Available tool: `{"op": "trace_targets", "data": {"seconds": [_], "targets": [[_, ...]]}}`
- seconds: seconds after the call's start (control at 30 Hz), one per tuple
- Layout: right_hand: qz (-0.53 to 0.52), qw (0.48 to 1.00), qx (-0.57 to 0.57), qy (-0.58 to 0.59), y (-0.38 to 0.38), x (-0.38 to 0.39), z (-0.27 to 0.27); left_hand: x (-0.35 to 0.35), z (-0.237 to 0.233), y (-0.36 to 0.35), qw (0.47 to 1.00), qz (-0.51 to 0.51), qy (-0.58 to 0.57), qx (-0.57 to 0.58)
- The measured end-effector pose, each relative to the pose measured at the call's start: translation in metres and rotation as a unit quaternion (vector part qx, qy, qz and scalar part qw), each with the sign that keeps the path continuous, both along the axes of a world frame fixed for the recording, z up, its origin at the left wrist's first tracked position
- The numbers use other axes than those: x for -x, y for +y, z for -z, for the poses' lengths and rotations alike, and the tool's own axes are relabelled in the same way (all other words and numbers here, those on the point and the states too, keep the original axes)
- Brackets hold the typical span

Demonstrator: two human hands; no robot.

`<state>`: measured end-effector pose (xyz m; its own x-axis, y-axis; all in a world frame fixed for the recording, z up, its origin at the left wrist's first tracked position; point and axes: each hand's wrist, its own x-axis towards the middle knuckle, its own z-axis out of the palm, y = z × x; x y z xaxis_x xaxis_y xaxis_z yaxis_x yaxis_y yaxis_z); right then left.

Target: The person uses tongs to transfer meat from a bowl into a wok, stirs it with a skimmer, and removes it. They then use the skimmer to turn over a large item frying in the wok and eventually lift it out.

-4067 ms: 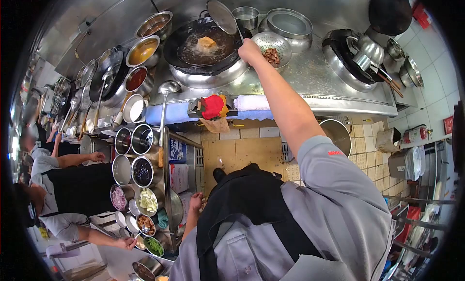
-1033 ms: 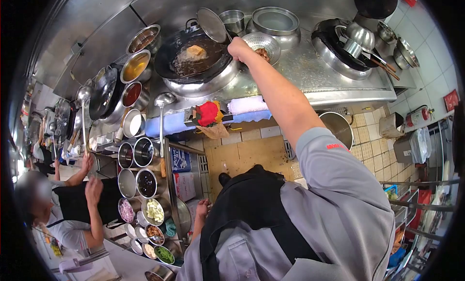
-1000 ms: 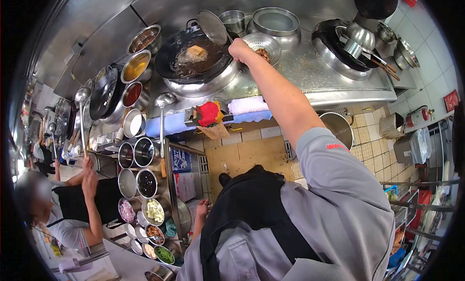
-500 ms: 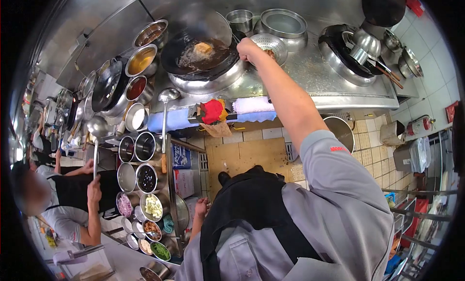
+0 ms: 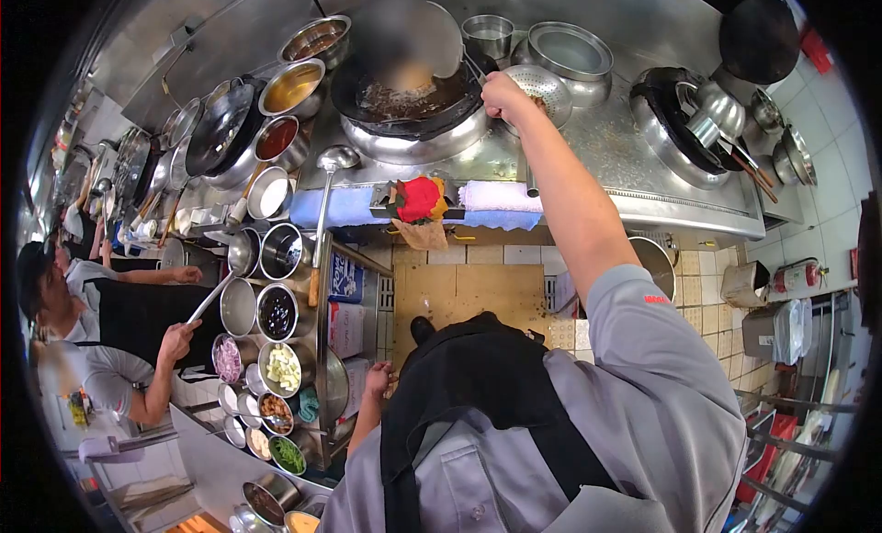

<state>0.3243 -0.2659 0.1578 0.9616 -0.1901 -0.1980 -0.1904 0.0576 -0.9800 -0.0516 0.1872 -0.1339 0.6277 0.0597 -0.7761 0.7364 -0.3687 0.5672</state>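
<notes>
My right hand (image 5: pixel 503 96) is closed round the handle of a wide strainer (image 5: pixel 445 44), which is tilted above the black wok (image 5: pixel 404 110). Dark liquid bubbles in the wok, with a blurred golden lump in it. Just right of that hand lies a perforated bowl (image 5: pixel 542 85) with some brown food. My left hand (image 5: pixel 378 379) hangs beside my apron with its fingers curled; whether it holds anything is too small to make out.
Metal pots of sauces and chopped food stand on the left rack (image 5: pixel 323 349). A co-worker's hand (image 5: pixel 175 340) holds a ladle (image 5: pixel 241 254) over them. A second wok burner (image 5: pixel 675 119) is at right. Cloths (image 5: pixel 501 202) hang on the stove's front edge.
The co-worker's ladle has moved down and right to the pots, and another person's face and arm now show at left. The whole view has shifted slightly. My right hand keeps its grip.
</notes>
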Motion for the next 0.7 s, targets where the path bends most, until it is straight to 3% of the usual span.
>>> {"op": "trace_targets", "data": {"seconds": [0.17, 0.23, 0.3, 0.43, 0.53, 0.7], "targets": [[-0.045, 0.997, 0.054, -0.017, 0.012, 0.015, -0.013, 0.001, -0.004, -0.001, 0.999, -0.001, -0.032, 0.019], [-0.046, 0.998, 0.046, -0.020, 0.011, 0.020, -0.020, 0.000, -0.011, -0.004, 1.000, 0.004, 0.014, -0.007], [-0.066, 0.992, 0.110, -0.017, 0.018, 0.034, -0.042, 0.000, -0.005, -0.002, 1.000, 0.005, 0.014, 0.000], [-0.053, 0.977, 0.200, -0.054, 0.032, 0.022, -0.029, -0.001, -0.003, -0.002, 1.000, -0.010, 0.019, 0.015], [-0.061, 0.978, 0.189, -0.060, 0.052, 0.023, -0.015, 0.001, 0.024, 0.011, 0.999, -0.006, 0.013, 0.048], [-0.072, 0.954, 0.286, -0.046, 0.092, 0.036, 0.009, -0.001, 0.006, 0.001, 0.999, 0.000, 0.001, 0.038]]}}
